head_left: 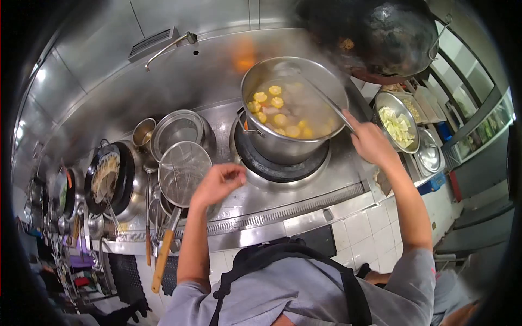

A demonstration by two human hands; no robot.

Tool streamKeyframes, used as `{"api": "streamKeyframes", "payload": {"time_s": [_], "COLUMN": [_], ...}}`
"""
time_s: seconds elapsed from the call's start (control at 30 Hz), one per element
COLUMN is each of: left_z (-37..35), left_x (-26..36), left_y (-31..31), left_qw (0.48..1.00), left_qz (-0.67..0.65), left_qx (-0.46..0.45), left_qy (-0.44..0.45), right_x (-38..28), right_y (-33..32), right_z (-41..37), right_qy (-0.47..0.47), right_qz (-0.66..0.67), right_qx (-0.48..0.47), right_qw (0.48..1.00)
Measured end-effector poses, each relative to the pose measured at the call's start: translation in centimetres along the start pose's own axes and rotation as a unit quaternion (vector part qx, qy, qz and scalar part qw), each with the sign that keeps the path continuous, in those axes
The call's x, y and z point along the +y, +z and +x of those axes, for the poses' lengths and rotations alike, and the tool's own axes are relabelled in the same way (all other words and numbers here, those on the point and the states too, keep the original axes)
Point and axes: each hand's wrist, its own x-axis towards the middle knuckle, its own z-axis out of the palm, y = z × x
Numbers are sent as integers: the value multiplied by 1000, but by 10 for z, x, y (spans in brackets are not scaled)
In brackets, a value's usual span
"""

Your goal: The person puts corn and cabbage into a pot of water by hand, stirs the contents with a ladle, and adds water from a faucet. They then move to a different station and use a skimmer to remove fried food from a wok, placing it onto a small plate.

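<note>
A large steel pot (296, 145) on a round black burner (255, 163) holds steaming broth with corn pieces (277, 102). My right hand (370, 142) is wrapped round the handle of a long metal ladle (326, 99), whose far end dips into the broth at the pot's back. My left hand (222, 183) is raised left of the burner, fingers curled, beside a round mesh strainer (184, 165) with a wooden handle. It looks apart from the strainer, and I cannot make out anything in its fingers.
A steel bowl of chopped cabbage (397, 126) stands at the right. A big blackened wok (380, 38) is at the back right, and a faucet (168, 50) at the back left. Pans and a dark wok (106, 179) line the left counter. A person's leg shows at the lower right.
</note>
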Motion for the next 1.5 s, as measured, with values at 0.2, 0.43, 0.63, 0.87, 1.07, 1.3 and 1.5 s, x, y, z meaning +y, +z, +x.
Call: {"api": "streamKeyframes", "payload": {"time_s": [0.2,0.43,0.63,0.87,1.07,1.3,1.5], "left_z": [-31,38,135,164,166,164,157], "left_x": [-45,-50,-56,-65,-68,-74,-51], "left_y": [52,36,7,3,18,8,5], "left_qw": [984,953,928,939,922,934,936], "left_qz": [-51,-71,-161,-163,-173,-176,-154], "left_qx": [132,283,324,297,345,308,302], "left_qy": [-108,-83,-86,-54,-34,-41,-91], "right_x": [44,77,78,69,73,58,75], "right_y": [16,29,5,0,-32,-96,-150], "right_z": [67,131,167,167,133,79,42], "right_qy": [-121,-146,-89,135,106,26,-46], "right_qz": [-189,-270,-148,176,210,84,-96], "right_qx": [-56,-116,-328,-504,-521,-389,-280], "right_qw": [973,945,929,835,821,917,954]}}
